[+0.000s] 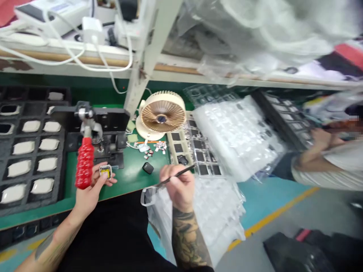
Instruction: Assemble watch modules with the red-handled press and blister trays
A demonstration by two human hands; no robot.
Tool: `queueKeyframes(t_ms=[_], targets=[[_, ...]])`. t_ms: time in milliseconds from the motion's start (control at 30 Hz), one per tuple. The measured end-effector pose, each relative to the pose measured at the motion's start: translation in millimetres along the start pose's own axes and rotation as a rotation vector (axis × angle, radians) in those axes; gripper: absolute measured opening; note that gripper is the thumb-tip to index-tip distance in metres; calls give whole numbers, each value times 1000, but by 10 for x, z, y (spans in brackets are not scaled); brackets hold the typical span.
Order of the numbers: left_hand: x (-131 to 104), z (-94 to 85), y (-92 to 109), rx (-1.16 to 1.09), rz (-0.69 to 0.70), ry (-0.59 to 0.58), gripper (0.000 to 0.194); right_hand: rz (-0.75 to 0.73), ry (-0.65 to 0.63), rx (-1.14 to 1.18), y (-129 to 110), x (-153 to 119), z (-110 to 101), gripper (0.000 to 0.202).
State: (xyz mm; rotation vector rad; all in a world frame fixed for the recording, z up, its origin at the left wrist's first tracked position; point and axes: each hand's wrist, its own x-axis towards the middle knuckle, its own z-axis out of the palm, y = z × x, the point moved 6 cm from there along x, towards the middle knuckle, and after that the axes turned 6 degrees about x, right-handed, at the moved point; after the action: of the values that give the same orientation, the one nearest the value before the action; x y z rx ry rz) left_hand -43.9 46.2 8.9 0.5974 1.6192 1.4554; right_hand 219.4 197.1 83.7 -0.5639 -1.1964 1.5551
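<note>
My left hand (93, 185) holds a small square device housing (105, 172) with a yellow part inside, its thumb pressed on it, just right of the red handle (84, 162) of a black press (109, 145). My right hand (180, 187) is closed round a thin dark tool (181, 172), which slants down to the left. Near the tool's lower end is a whitish, clear-looking frame (148, 196); whether they touch is unclear. A small black square piece (148, 168) lies on the green mat (133, 181) between my hands.
Dark foam trays (61, 181) with white cases stand at the left. A beige fan (161, 117) stands behind small loose parts (160, 146). Trays of dark squares (200, 156) and plastic-wrapped trays (235, 136) lie to the right. A shelf (176, 71) crosses above; another person (329, 162) is at far right.
</note>
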Motion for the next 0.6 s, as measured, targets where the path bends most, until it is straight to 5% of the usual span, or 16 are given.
queueKeyframes(t_ms=[133,200,267,333,433,600], targets=[[-5,17,-90,93,62,-61,54,-29,-38,-520,-787,658,-803,24],[-8,12,-125,138,79,-77,54,-162,181,-798,-1047,1034,-1090,24],[-12,7,-144,177,82,-88,60,-396,378,-839,-1182,1248,-1134,26],[-17,-7,-148,205,86,-81,60,-559,471,-860,-1142,1228,-985,25],[-24,-42,-151,239,105,-48,45,-649,395,-919,-849,828,-570,17],[-22,-90,-172,317,121,-51,40,-641,-327,-1089,36,66,313,32]])
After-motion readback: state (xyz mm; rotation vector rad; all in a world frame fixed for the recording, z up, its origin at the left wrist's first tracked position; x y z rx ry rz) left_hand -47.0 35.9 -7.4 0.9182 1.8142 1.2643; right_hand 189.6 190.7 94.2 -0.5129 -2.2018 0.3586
